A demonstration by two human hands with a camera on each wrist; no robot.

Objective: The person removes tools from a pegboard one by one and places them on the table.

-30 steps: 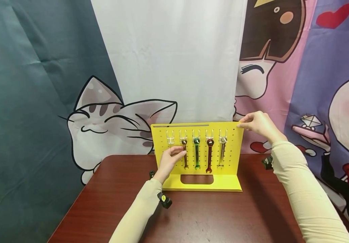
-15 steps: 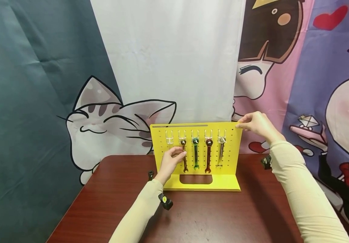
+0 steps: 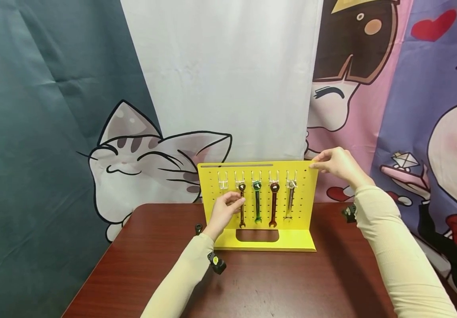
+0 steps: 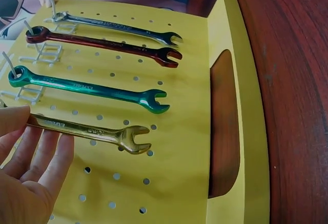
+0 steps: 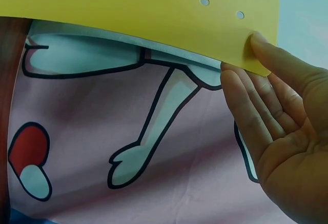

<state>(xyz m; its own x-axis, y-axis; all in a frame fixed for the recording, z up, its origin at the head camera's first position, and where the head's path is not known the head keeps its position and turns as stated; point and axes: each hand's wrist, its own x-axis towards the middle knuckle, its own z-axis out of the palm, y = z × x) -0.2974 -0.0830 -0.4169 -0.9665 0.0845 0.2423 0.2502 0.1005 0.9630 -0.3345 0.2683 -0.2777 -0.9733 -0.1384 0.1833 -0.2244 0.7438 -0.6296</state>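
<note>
On the dark red table stands a yellow board, upright on a flat base, with rows of small holes and a wide opening low down. Five white wire hooks form a row across its upper part.

The left hand pinches the gold wrench by its shaft, thumb on one side and fingers on the other. That wrench is upright before the board, open end down, its ring end at the second hook from the left; whether the ring sits on the hook I cannot tell.

To its right, one to a hook, hang the green wrench, the red wrench and the silver wrench, all ring end up.

The right hand pinches the board's top right corner, its thumb on the front and its fingers behind.

Both arms wear cream sleeves, and a small black camera sits at each wrist. Behind the table hangs a cloth printed with a smiling cat and other cartoon figures.
</note>
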